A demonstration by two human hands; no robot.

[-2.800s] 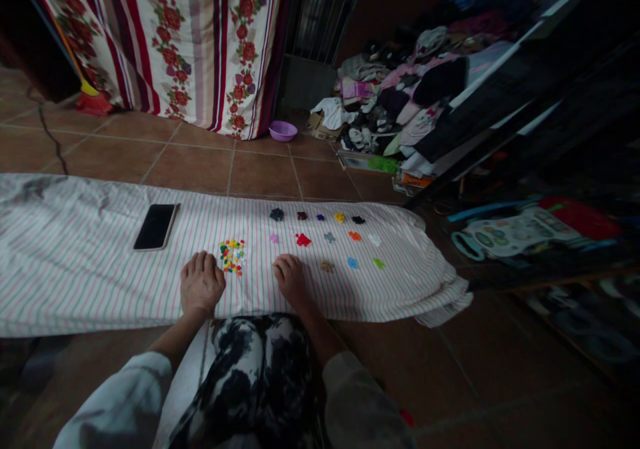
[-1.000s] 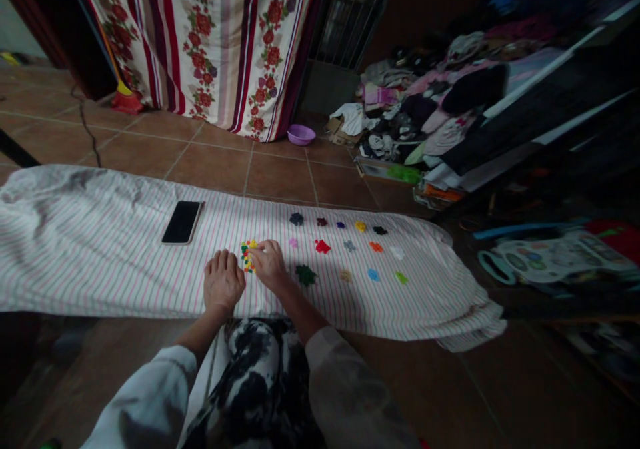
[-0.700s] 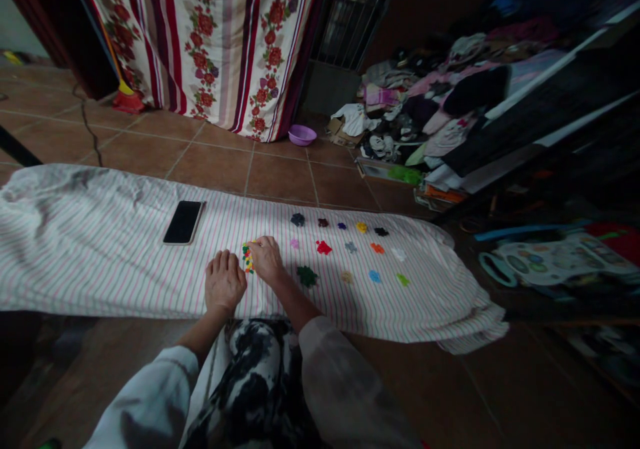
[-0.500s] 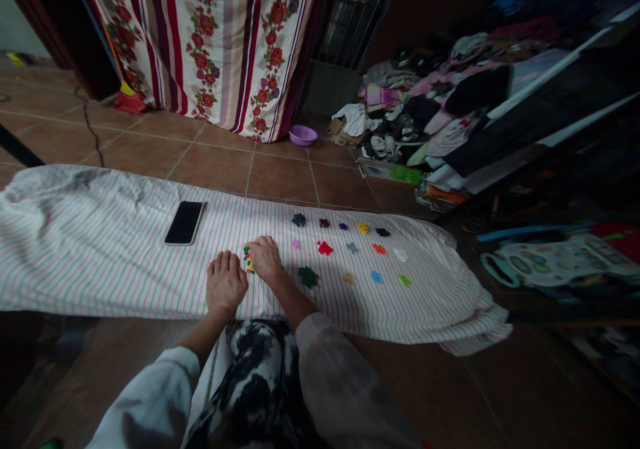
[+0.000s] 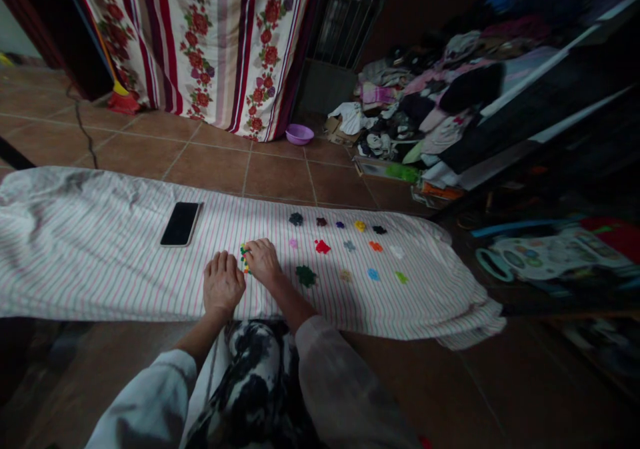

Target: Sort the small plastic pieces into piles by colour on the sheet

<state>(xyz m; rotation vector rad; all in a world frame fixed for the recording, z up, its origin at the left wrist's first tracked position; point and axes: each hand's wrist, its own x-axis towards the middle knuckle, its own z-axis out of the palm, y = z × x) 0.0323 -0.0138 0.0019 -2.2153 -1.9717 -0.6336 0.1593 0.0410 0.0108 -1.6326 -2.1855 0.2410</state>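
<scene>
A striped cloth [image 5: 125, 256] stretches from left to right. Near its middle, the left hand [image 5: 223, 282] lies back up; the right hand [image 5: 263, 261] bends just right of it, apart. I cannot tell whether either grips anything. Farther left lies a phone [image 5: 181, 224]. To the right sit a dark green pile [image 5: 306, 276] and, farther off, a red pile [image 5: 322, 246]. Mixed coloured pieces [image 5: 245, 257] show between the hands, partly covered by right-hand fingers.

Dim light lies over a brown-tiled floor [image 5: 215, 162] with pale joints. A striped curtain [image 5: 228, 49] (red flowers [image 5: 271, 56] run down it in columns) hangs at the back, between a dark doorway [image 5: 65, 36] and a barred opening [image 5: 347, 19].
</scene>
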